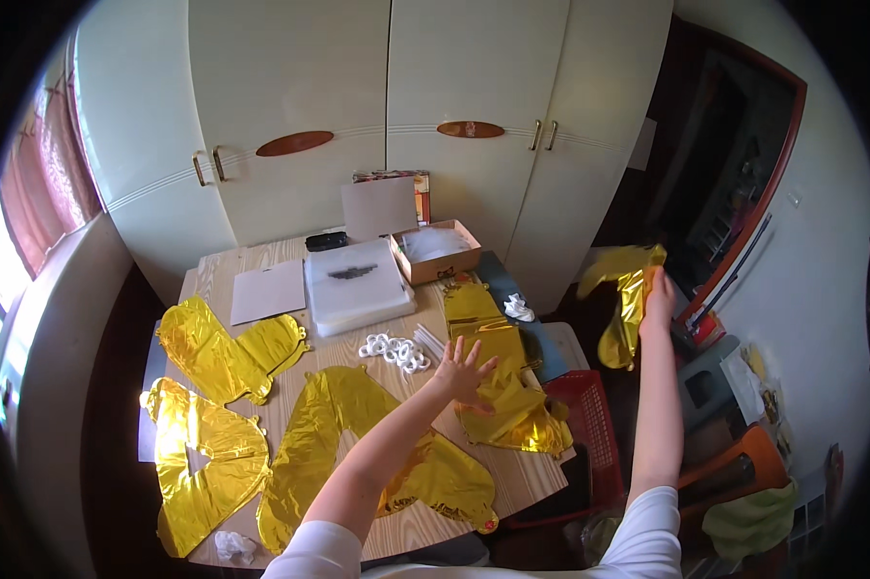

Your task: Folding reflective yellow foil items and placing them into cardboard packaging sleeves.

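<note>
My right hand [659, 301], stretched out past the table's right side, grips a deflated gold foil balloon [628, 304] that hangs in loose folds. My left hand [464, 372] has its fingers spread over the table's right part, beside another flat gold foil balloon [507, 410]; whether it touches the foil I cannot tell. Under my left forearm lies a big gold foil balloon [310, 439], partly hidden by the arm. Two more lie at the left: a bent one [213, 352] and one with a hole [203, 473]. A heap of white rings [394, 352] sits left of my left hand.
At the back of the wooden table [276, 386] are a stack of clear bags [358, 294], a white sheet [268, 291], a cardboard box [440, 256] and a black tray [326, 240]. A red basket [584, 425] and an orange chair [744, 463] stand to the right.
</note>
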Motion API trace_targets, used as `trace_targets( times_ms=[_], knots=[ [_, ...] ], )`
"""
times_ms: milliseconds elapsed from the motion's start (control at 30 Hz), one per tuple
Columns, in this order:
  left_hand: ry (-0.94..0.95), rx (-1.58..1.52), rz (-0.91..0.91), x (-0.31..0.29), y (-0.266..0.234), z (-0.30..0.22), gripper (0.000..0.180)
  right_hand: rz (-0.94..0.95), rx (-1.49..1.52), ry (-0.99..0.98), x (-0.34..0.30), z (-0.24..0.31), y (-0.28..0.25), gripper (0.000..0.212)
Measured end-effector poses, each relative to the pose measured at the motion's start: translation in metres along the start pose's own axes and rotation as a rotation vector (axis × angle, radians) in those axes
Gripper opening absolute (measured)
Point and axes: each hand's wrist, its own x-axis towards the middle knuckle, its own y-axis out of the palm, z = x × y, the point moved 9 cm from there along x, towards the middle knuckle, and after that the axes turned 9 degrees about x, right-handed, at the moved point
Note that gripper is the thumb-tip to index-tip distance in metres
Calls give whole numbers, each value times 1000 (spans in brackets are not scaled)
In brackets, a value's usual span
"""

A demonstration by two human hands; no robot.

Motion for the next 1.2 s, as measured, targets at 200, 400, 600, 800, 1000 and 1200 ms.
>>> trace_targets(
  times_ms=[200,400,600,800,1000,1200],
  knots=[
    [-121,-171,-181,-23,-18,31,96,602,-683,-600,-151,130,150,19],
    [-447,-1516,-546,-159,-44,117,51,1162,-689,-1055,-398,123,202,10],
    [-605,-1765,-510,-312,3,127,60,1534,-633,-1104,-572,42,181,11],
    [-624,-786,-646,-377,18,116,85,1622,-751,-1003,-630,-2,174,7],
    [-351,-336,-159,-339,49,75,82,1634,-867,-844,-640,-5,169,21],
    [-145,-149,-38,-327,73,63,93,1559,-981,-598,-579,-23,172,43]
  ],
)
